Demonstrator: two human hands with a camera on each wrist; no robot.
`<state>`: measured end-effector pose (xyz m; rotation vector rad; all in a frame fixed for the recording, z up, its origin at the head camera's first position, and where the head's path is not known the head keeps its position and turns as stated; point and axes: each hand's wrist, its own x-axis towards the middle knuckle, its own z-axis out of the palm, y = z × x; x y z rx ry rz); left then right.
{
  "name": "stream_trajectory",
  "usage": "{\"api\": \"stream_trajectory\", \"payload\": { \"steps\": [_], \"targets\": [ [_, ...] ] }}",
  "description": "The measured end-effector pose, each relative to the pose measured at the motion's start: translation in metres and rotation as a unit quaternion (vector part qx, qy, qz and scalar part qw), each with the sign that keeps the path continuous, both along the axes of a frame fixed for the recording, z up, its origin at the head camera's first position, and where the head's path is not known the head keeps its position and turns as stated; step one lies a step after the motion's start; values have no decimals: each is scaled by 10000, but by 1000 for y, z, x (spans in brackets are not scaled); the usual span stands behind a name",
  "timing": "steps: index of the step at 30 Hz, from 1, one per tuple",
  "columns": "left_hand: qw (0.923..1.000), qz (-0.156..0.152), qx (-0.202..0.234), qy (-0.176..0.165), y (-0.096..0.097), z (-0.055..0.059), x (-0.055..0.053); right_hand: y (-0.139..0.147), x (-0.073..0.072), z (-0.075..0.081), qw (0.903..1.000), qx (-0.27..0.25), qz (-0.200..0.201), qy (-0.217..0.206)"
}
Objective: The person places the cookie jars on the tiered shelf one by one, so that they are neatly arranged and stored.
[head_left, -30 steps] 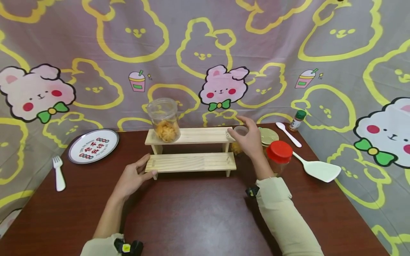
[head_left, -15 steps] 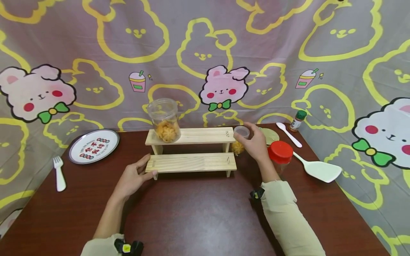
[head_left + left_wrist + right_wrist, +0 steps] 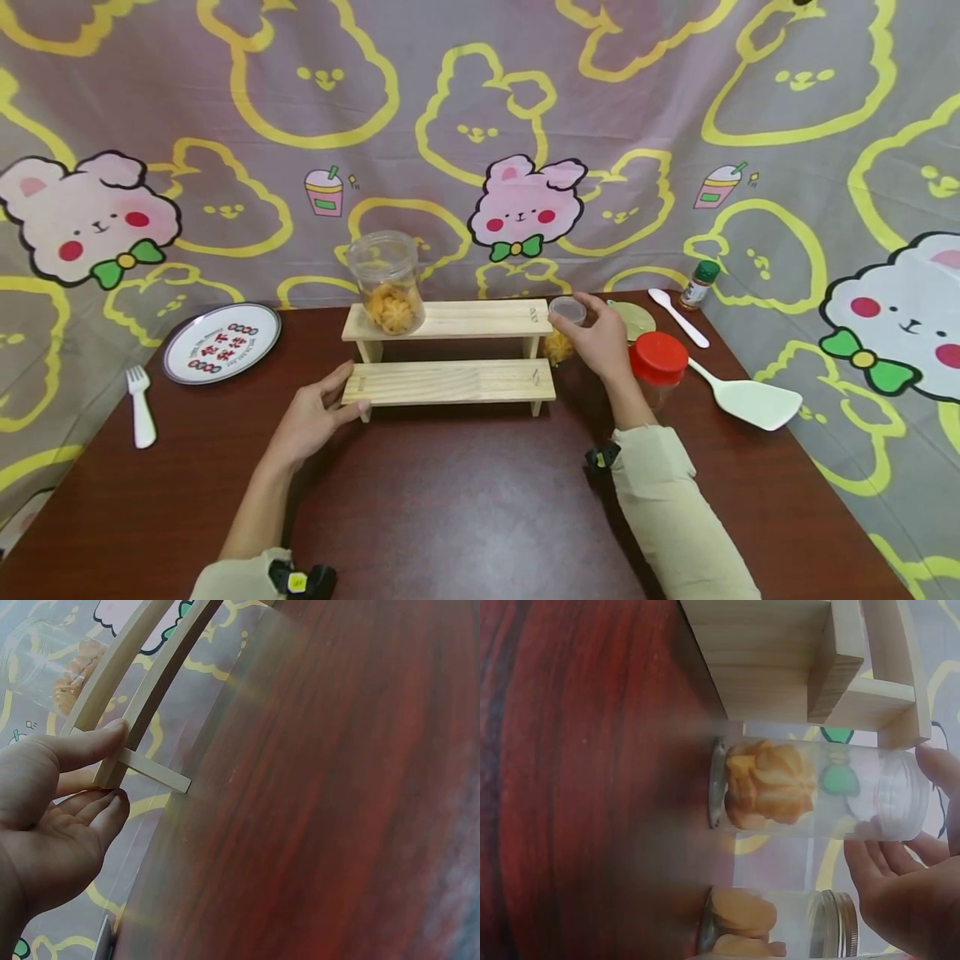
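A two-tier wooden rack stands on the table. My left hand pinches the left end of its lower board, thumb on one face and fingers on the other in the left wrist view. Beside the rack's right end stands a clear lidless jar of yellow-orange cookies, its base at the tabletop. Around its upper part curl the thumb and fingers of my right hand; in the right wrist view the thumb also sits close by the rack. Another open jar with similar cookies is on the upper tier, at the left.
Right of the held jar are a gold-lidded jar and a red-lidded jar. Farther right lie a white spoon and a white spatula, near a green-capped bottle. A plate and fork lie left.
My right hand has shifted right from the upper tier's end and closed around the top of the clear jar. The left hand keeps its place on the rack.
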<state>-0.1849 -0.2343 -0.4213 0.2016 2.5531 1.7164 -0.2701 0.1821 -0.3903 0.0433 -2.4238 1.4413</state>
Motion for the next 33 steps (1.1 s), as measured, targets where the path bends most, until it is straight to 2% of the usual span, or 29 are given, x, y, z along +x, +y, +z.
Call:
{"api": "stream_trajectory", "payload": {
  "steps": [8, 17, 24, 29, 33],
  "targets": [
    [10000, -10, 1, -25, 0, 0, 0, -2, 2, 2, 9994, -237, -176, 202],
    [10000, -4, 43, -7, 0, 1, 1, -3, 4, 14, 9976, -404, -322, 463],
    [10000, -8, 2, -8, 0, 2, 0, -2, 4, 30, 9932, -510, -452, 943],
    [10000, 8, -52, 3, -1, 1, 0, -4, 5, 43, 9871, -862, -315, 1313],
    [9999, 22, -104, 1, -1, 0, 0, -10, 13, 59, 9800, -1270, -241, 1513]
  ]
}}
